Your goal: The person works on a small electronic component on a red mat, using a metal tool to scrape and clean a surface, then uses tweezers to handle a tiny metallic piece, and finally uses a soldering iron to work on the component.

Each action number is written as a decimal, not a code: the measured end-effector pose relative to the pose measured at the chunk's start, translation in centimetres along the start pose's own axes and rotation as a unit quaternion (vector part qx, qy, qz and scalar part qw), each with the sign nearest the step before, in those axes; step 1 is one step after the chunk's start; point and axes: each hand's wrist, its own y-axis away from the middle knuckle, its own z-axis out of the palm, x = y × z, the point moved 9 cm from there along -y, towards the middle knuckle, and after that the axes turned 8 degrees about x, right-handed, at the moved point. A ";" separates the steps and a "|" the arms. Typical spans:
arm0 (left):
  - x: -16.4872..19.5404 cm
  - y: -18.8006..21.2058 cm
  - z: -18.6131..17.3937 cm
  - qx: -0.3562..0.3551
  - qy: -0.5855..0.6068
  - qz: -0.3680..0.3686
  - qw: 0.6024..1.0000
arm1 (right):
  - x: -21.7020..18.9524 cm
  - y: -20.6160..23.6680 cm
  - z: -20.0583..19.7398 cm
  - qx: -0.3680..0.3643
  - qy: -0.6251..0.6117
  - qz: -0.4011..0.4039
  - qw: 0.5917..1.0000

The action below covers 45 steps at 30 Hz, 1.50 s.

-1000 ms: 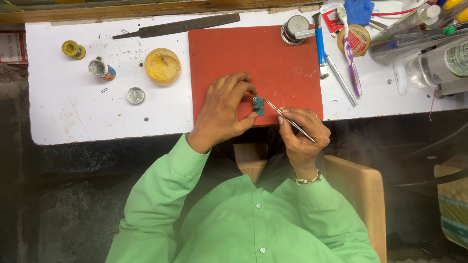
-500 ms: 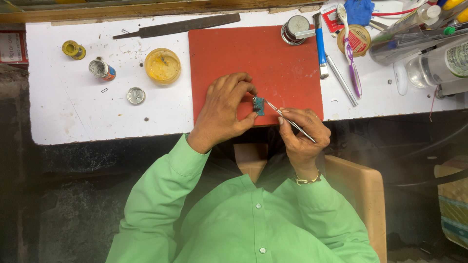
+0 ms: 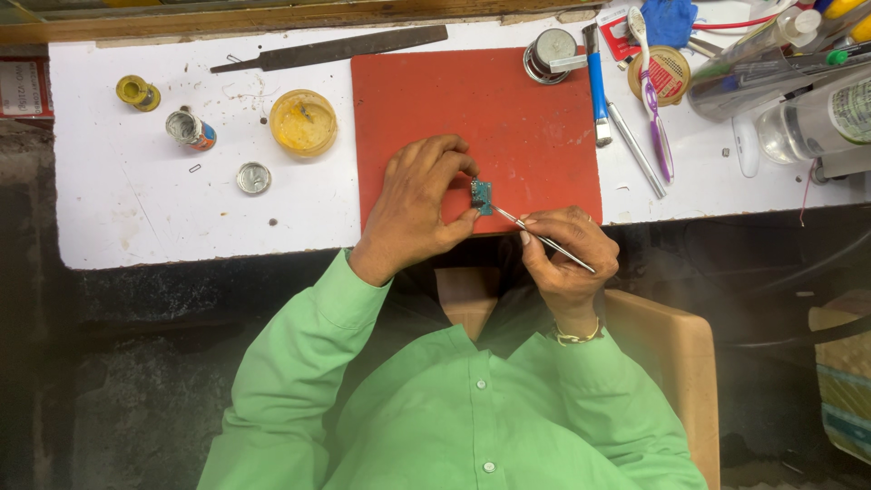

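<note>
On the red mat's (image 3: 472,100) near edge, left hand (image 3: 419,210) fingers pinch a small circuit board (image 3: 481,195) steady; right hand (image 3: 567,259) fingers grip tweezers (image 3: 543,240) touching it.

A small circuit board (image 3: 481,196) sits on the mat (image 3: 508,100) between my fingers; the tweezers (image 3: 543,240) reach it from my right, the open tin (image 3: 303,122) lies far left.

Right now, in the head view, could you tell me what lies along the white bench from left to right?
Yellow solder spool → small tin can → round metal lid → yellow paste dish → left hand → small green circuit board → right hand with tweezers → purple toothbrush → clear bottle.
</note>
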 end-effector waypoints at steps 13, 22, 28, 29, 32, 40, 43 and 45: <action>0.0 0.0 0.1 0.000 0.000 0.000 1.000 | -0.2 -0.1 0.1 0.000 -0.001 -0.005 1.000; -0.1 0.0 0.1 -0.003 -0.001 -0.001 1.000 | -0.1 -0.1 0.1 0.000 0.004 -0.002 1.000; 0.0 0.0 0.0 -0.001 -0.001 0.000 1.000 | -0.1 0.0 0.1 0.000 0.001 -0.004 1.000; 0.0 0.0 0.0 -0.001 -0.002 -0.001 1.000 | -0.1 0.0 0.1 0.000 0.001 -0.004 1.000; 0.0 0.0 0.0 0.000 -0.001 -0.001 1.000 | -0.1 0.0 0.1 0.002 -0.001 -0.004 1.000; 0.0 0.0 0.0 0.002 0.002 -0.001 1.000 | 0.0 -0.1 0.1 0.001 0.001 -0.002 1.000; 0.0 0.0 0.1 0.001 0.003 0.000 1.000 | 0.0 0.0 0.0 0.002 0.002 -0.001 1.000; 0.1 0.0 0.1 0.001 0.003 0.001 1.000 | 0.0 0.0 0.0 0.002 0.003 -0.001 1.000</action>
